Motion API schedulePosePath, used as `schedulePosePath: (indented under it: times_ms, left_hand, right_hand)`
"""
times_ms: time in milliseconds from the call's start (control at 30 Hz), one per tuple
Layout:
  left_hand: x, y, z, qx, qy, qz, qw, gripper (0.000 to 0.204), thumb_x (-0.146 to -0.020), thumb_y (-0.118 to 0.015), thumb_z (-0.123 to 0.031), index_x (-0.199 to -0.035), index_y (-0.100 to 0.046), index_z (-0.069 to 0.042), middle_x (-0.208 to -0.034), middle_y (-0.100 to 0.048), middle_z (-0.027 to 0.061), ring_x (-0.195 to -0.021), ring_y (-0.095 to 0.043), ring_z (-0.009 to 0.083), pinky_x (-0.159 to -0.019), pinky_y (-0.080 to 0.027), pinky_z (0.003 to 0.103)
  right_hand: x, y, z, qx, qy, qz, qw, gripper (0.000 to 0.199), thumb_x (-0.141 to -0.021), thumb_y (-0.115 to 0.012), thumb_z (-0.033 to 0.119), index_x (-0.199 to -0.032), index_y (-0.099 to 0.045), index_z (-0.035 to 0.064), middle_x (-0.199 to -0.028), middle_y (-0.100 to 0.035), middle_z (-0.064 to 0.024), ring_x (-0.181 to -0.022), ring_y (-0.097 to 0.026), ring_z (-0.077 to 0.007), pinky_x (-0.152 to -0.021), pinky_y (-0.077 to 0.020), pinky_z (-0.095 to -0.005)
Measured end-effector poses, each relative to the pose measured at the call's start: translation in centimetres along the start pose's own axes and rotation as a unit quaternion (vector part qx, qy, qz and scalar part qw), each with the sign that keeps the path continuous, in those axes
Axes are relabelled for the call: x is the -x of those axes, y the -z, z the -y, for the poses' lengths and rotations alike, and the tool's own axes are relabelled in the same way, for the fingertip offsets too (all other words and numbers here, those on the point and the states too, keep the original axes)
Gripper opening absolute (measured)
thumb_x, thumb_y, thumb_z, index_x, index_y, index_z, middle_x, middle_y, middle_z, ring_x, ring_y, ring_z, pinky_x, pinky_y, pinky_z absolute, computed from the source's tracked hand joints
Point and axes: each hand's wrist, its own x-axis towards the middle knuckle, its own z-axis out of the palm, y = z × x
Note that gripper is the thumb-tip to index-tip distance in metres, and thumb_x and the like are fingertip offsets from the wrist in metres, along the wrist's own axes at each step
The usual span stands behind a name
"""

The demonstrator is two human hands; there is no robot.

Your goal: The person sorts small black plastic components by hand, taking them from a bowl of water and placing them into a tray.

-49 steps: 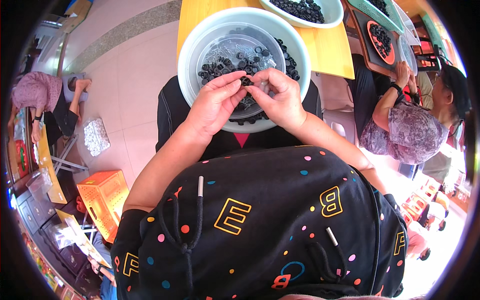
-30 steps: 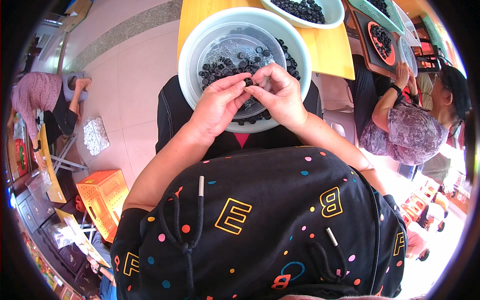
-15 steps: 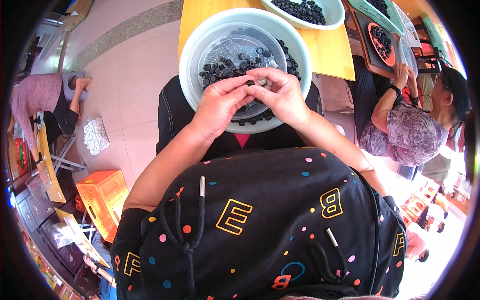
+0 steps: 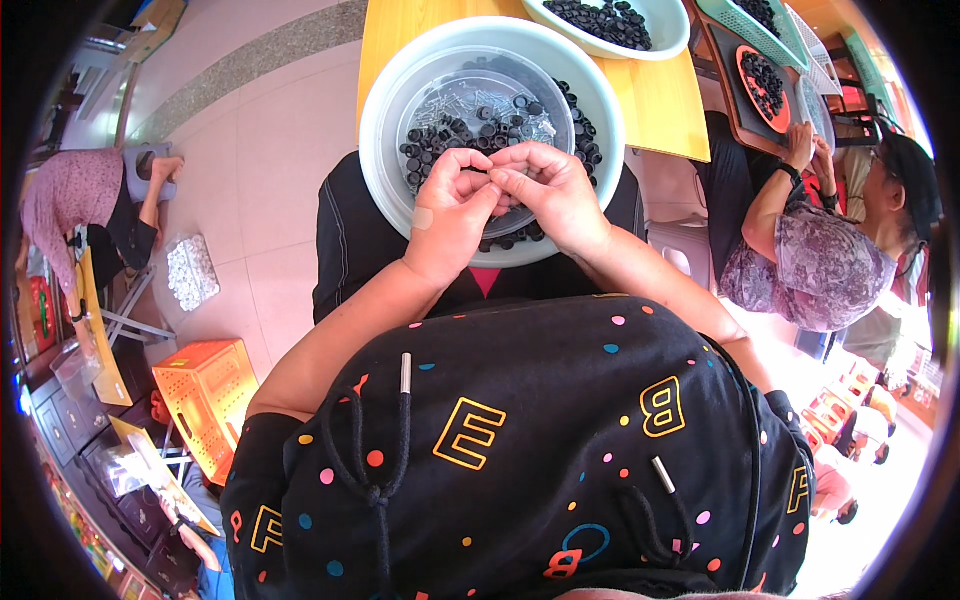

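Note:
My left hand (image 4: 452, 215) and my right hand (image 4: 555, 195) meet fingertip to fingertip over the near side of a clear round tub (image 4: 393, 112). Both are closed in a pinch, and whatever lies between the fingers is hidden. A plaster shows on the left hand near the thumb base. Inside the tub are small black round caps (image 4: 440, 140) and thin clear pin-like pieces (image 4: 462, 98). The tub rests in a larger pale green basin (image 4: 378, 75), where more black caps (image 4: 588, 130) lie around it.
Beyond the basin is a yellow wooden table (image 4: 660, 100) bearing another pale bowl (image 4: 670, 45) of black parts. At right, a person (image 4: 815, 250) sits by an orange plate (image 4: 748, 75) of black parts. An orange crate (image 4: 205, 400) stands on the floor at left.
My left hand has turned, bringing its back and the plaster into view. The black cap seen between my fingertips is now out of sight. My right hand has shifted slightly.

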Motion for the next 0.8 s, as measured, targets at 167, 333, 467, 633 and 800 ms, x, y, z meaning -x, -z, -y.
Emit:
schedulePosePath:
  times_ms: [167,333,467,633,800]
  left_hand:
    - [0.0,0.6,0.3,-0.027,0.021,-0.031,0.999,0.019,-0.090,-0.053,-0.001,-0.107,-0.047,-0.005,-0.090,-0.063,0.0083,-0.081,-0.061,0.0132,-0.076,-0.050,0.027]
    - [0.3,0.2,-0.3,0.006,0.073,-0.042,0.996,0.021,-0.090,-0.053,-0.001,-0.110,-0.047,-0.004,-0.092,-0.063,0.0102,-0.082,-0.062,0.0152,-0.078,-0.051,0.028]
    - [0.6,-0.2,-1.2,0.034,0.078,-0.050,0.995,0.028,-0.089,-0.050,0.002,-0.116,-0.045,-0.001,-0.097,-0.062,0.0134,-0.085,-0.063,0.0185,-0.081,-0.052,0.030]
    - [0.8,-0.5,-1.2,0.026,0.060,-0.065,0.996,0.031,-0.084,-0.046,0.009,-0.114,-0.045,0.003,-0.094,-0.063,0.0169,-0.081,-0.065,0.0199,-0.077,-0.053,0.030]
    - [0.9,-0.4,-1.0,0.024,0.082,-0.070,0.994,0.033,-0.082,-0.045,0.011,-0.114,-0.045,0.002,-0.096,-0.063,0.0172,-0.084,-0.064,0.0203,-0.080,-0.053,0.030]
  right_hand:
    - [-0.1,0.0,0.6,0.063,-0.080,0.016,0.995,0.016,-0.090,-0.060,0.011,-0.099,-0.062,-0.0024,-0.079,-0.066,-0.0058,-0.071,-0.062,-0.0113,-0.063,-0.0498,-0.0245]
    - [0.2,-0.4,0.2,-0.006,-0.095,0.017,0.995,0.013,-0.093,-0.058,0.015,-0.092,-0.061,0.0015,-0.080,-0.064,-0.0047,-0.069,-0.058,-0.0101,-0.065,-0.0477,-0.0233]
    - [0.1,-0.3,-0.1,-0.016,-0.079,0.023,0.997,0.012,-0.092,-0.058,0.013,-0.092,-0.060,0.0016,-0.081,-0.063,-0.0043,-0.070,-0.058,-0.0099,-0.065,-0.0478,-0.0235]
    - [0.0,-0.1,-1.0,0.002,-0.080,0.038,0.996,0.005,-0.091,-0.059,0.007,-0.093,-0.058,0.0035,-0.082,-0.062,-0.0027,-0.073,-0.059,-0.0087,-0.067,-0.0499,-0.0234]
    - [0.0,0.1,-1.8,0.025,-0.065,0.050,0.996,0.003,-0.091,-0.059,0.006,-0.092,-0.057,0.0038,-0.083,-0.062,-0.0023,-0.076,-0.060,-0.0082,-0.069,-0.0511,-0.0241]
